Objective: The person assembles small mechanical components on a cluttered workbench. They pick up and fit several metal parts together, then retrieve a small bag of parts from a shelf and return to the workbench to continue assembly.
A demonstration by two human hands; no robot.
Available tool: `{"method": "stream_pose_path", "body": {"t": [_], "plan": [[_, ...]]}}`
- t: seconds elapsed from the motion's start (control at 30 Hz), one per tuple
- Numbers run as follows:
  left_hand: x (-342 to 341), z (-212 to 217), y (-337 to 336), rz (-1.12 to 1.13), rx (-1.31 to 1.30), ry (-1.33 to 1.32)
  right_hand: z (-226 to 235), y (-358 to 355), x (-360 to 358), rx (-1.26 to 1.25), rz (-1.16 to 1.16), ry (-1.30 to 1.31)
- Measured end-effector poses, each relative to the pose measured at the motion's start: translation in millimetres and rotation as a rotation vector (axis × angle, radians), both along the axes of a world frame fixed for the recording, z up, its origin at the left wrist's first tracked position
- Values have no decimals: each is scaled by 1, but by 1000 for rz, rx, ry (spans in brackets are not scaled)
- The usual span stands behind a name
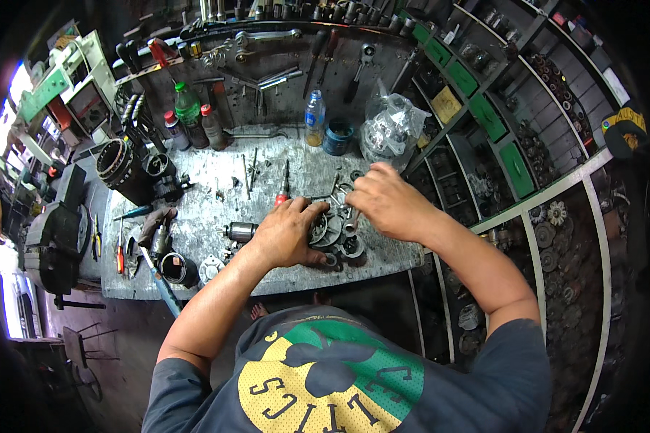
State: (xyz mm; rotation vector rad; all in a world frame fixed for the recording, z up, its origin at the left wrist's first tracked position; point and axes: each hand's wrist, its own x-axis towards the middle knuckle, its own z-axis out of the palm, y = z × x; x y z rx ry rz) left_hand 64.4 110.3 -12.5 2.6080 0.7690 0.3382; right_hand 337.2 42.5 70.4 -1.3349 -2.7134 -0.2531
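My left hand is curled over a round metal housing on the workbench, its fingers along the far rim and the thumb at the near side. Just right of it, my right hand is closed above the housing's right side. A slim metal piece shows by its fingertips, but what it grips is mostly hidden. Beyond the left hand lies a red-handled screwdriver. Beside that hand's wrist rests a metal cylinder. Small metal parts lie close to the housing's near right edge.
Bottles, a blue tin and a clear plastic bag line the bench's back. Left stand a dark cylinder and a bench vise. Wrenches hang on the back panel. Shelves with green drawers rise at right.
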Motion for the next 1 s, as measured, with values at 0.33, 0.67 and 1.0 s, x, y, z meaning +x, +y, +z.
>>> {"method": "stream_pose_path", "body": {"t": [0.33, 0.67, 1.0], "plan": [[50, -3, 25, 8, -192, -156, 18, 46, -10, -120, 282, -288], [51, 8, 7, 125, -115, -122, 45, 51, -21, -208, 236, -277], [51, -3, 15, 47, -87, -129, 64, 66, -32, -269, -142, -163]]}}
